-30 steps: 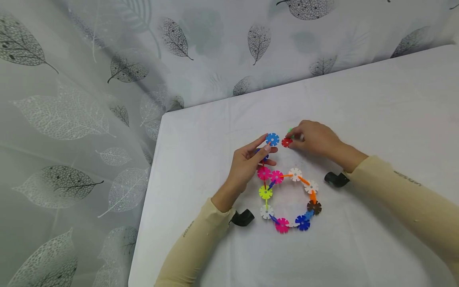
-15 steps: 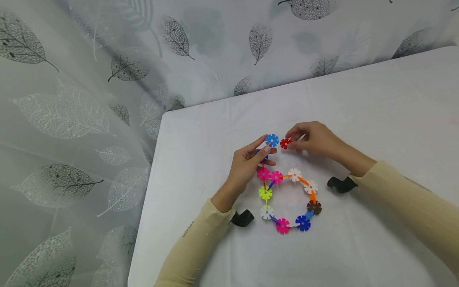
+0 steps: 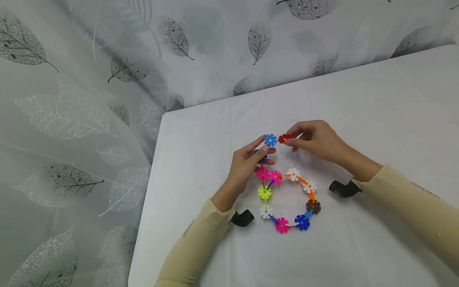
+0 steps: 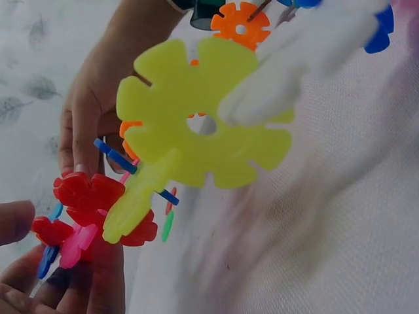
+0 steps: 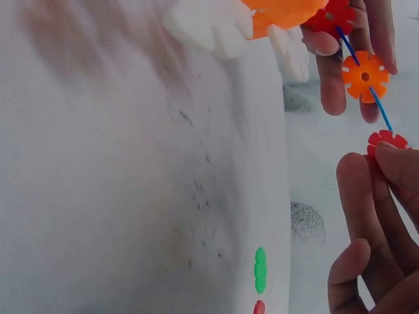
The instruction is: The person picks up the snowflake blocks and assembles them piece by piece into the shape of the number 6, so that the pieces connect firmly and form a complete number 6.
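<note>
My left hand (image 3: 244, 167) holds the upper end of a chain of slotted plastic discs, its thumb close to a light blue disc (image 3: 270, 140). A dark blue disc (image 3: 263, 156) lies behind its fingers. Between right thumb and fingertips, my right hand (image 3: 317, 141) pinches a red disc (image 3: 283, 138). In the right wrist view that red disc (image 5: 387, 139) meets the edge-on blue disc (image 5: 382, 110), which is slotted into an orange disc (image 5: 365, 77). Below, the chain joins at a pink disc (image 3: 263, 173) to a ring of linked discs, including a yellow-green one (image 3: 264, 192).
The ring's right side has white discs (image 3: 309, 186) and a brown disc (image 3: 313, 206). In the right wrist view, a loose green disc (image 5: 260, 269) lies beyond the hands, a red piece (image 5: 259, 307) beside it. Black wrist devices (image 3: 242, 218) show at both sleeves. A leaf-patterned curtain (image 3: 211, 48) backs the white table.
My right hand has brought the red disc leftward and slightly up, up to the light blue disc. The green disc beside it has gone out of the head view's sight. My left hand has barely moved.
</note>
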### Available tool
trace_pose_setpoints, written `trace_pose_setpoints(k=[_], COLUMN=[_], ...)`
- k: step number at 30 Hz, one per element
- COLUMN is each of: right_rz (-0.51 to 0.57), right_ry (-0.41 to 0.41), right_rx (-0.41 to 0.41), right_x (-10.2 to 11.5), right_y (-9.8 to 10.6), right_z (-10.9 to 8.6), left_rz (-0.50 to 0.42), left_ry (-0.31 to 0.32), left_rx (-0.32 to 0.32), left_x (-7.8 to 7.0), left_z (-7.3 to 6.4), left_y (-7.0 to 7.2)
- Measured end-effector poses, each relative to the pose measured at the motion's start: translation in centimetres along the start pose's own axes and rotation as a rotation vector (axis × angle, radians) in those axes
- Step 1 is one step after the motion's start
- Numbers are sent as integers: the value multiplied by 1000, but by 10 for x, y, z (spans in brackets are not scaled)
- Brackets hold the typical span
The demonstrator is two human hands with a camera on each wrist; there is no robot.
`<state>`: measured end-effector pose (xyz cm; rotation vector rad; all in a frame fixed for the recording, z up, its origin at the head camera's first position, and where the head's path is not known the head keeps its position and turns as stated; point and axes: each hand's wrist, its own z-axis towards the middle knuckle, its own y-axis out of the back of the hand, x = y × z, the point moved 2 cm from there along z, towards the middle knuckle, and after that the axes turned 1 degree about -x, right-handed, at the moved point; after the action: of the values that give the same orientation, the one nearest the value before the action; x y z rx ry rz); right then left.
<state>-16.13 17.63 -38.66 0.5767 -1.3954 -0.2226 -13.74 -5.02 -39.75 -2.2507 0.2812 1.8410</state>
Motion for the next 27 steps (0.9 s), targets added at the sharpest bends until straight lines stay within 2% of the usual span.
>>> trace_pose_setpoints(k=[4,9,13,18,22,27], right_rz=[-13,-89,-197,-305,-335,-322], right_ry=[34,114,213,365,445,468], right_rx=[-25,-85,-138,-183,-194,-200], right_x=[3,5,9,17,21,18], right_y=[-2,-2,-2,-2,-2,-3], right_z=[-2,-5,-6,-8,-8,-8], left_rz=[9,7,8,9,37,34], left_ry=[0,-13,-28,-77,-101,-82], left_rx=[10,36,52,77,95,121], left_x=[0,-1,-2,-2,-2,-1], left_z=[-1,-1,-2,-1,-1,-1], left_y=[0,0,0,0,2,2])
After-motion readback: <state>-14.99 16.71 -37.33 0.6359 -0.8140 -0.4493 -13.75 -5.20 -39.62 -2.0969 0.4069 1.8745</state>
